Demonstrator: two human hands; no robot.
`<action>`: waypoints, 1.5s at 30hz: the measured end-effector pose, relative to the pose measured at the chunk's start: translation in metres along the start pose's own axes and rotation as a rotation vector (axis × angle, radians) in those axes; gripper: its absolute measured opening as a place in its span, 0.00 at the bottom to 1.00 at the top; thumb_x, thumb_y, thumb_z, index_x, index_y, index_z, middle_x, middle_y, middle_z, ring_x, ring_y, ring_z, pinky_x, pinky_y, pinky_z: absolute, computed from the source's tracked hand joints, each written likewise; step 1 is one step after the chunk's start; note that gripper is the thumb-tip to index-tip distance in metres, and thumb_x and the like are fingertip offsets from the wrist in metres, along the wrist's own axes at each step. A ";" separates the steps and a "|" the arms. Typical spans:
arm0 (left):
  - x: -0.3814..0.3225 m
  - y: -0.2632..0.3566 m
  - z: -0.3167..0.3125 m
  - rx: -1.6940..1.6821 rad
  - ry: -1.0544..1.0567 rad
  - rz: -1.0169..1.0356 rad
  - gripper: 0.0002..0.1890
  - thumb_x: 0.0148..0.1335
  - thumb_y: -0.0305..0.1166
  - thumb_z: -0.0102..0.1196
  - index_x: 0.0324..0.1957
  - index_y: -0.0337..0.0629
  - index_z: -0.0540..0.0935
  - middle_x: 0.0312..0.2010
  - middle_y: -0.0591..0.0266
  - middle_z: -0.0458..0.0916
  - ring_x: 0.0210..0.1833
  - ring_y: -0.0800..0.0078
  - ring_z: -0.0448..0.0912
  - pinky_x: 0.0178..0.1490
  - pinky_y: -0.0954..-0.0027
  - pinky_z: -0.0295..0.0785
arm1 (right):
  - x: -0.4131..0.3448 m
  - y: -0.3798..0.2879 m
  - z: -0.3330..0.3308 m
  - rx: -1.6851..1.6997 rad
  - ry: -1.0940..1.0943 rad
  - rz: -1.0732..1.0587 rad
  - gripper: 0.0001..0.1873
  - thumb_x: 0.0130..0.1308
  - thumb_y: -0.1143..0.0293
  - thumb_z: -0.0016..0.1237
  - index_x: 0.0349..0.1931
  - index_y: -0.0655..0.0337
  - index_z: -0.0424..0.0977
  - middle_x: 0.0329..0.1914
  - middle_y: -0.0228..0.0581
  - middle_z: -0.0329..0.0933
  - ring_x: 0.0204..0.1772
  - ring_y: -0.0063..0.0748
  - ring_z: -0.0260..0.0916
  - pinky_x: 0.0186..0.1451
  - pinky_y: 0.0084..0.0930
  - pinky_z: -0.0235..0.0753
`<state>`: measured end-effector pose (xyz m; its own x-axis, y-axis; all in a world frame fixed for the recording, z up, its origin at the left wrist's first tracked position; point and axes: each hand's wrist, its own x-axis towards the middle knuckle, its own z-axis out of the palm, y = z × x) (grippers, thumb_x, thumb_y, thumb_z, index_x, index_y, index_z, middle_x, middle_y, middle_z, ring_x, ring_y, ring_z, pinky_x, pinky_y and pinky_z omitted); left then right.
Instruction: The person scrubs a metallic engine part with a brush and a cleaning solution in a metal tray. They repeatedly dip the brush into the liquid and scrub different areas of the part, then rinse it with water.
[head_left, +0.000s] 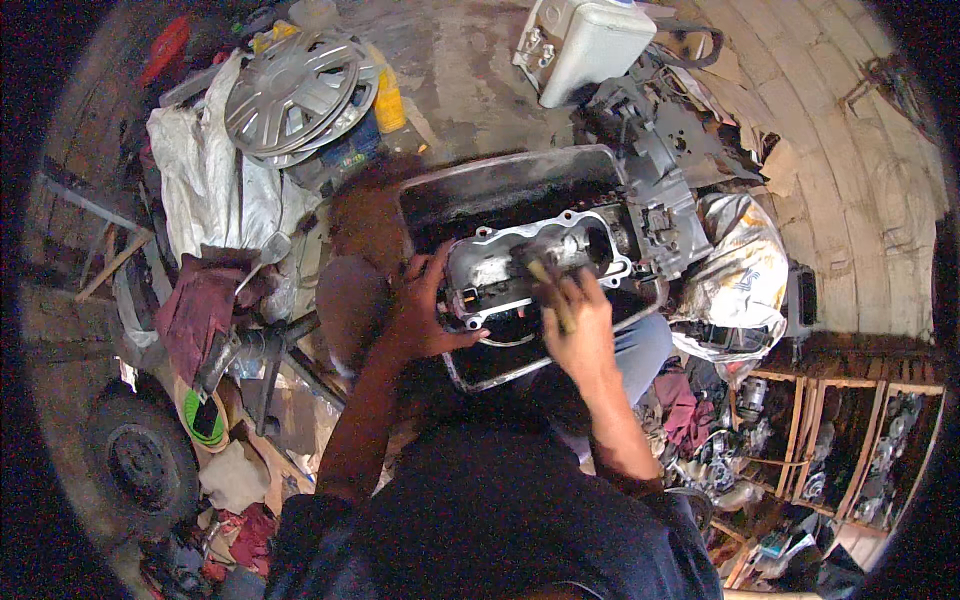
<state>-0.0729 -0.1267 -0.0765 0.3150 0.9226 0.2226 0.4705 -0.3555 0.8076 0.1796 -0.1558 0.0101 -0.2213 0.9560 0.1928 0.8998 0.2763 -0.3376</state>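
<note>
A metal engine casting (491, 266) with a pale machined rim lies before me, its hollow inside facing up. It rests in a dark rectangular metal basin (517, 161) with a worn rim. My left hand (420, 315) grips the casting's left end, thumb along the near edge and fingers at the far side. In my right hand (581, 330) is a brush (553, 292) with a light-coloured handle. Its head is blurred and reaches into the casting's cavity. Shadow hides much of the basin's inside.
A grey metal part (667, 217) stands at the basin's right, near a white sack (739, 262). Behind are a white box-like container (596, 49) and stacked wheel covers (296, 94). A tyre (139, 457) lies left; wooden shelving (836, 442) holds metal parts at right.
</note>
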 end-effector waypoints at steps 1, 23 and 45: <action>-0.001 0.000 0.001 -0.003 -0.015 -0.031 0.69 0.34 0.53 0.84 0.78 0.39 0.58 0.58 0.45 0.78 0.61 0.45 0.75 0.69 0.44 0.63 | -0.001 -0.005 0.002 0.013 0.010 -0.010 0.26 0.56 0.78 0.58 0.59 0.63 0.81 0.58 0.47 0.81 0.55 0.54 0.73 0.58 0.45 0.80; -0.012 0.051 -0.006 0.359 -0.068 -0.039 0.68 0.33 0.60 0.82 0.75 0.40 0.62 0.75 0.44 0.62 0.81 0.38 0.53 0.82 0.34 0.43 | -0.052 0.049 -0.033 0.298 0.666 0.390 0.04 0.67 0.75 0.62 0.40 0.64 0.83 0.37 0.44 0.85 0.39 0.38 0.83 0.43 0.33 0.79; -0.004 0.047 0.033 0.240 0.321 0.131 0.15 0.72 0.26 0.52 0.57 0.41 0.85 0.52 0.52 0.89 0.56 0.49 0.85 0.71 0.45 0.63 | -0.018 0.073 -0.007 0.300 0.686 0.499 0.04 0.70 0.77 0.57 0.41 0.69 0.81 0.31 0.58 0.83 0.36 0.55 0.85 0.41 0.39 0.80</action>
<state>-0.0252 -0.1514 -0.0576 0.1302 0.8536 0.5044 0.6338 -0.4629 0.6197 0.2518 -0.1533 -0.0114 0.5288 0.7289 0.4348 0.6738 -0.0490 -0.7373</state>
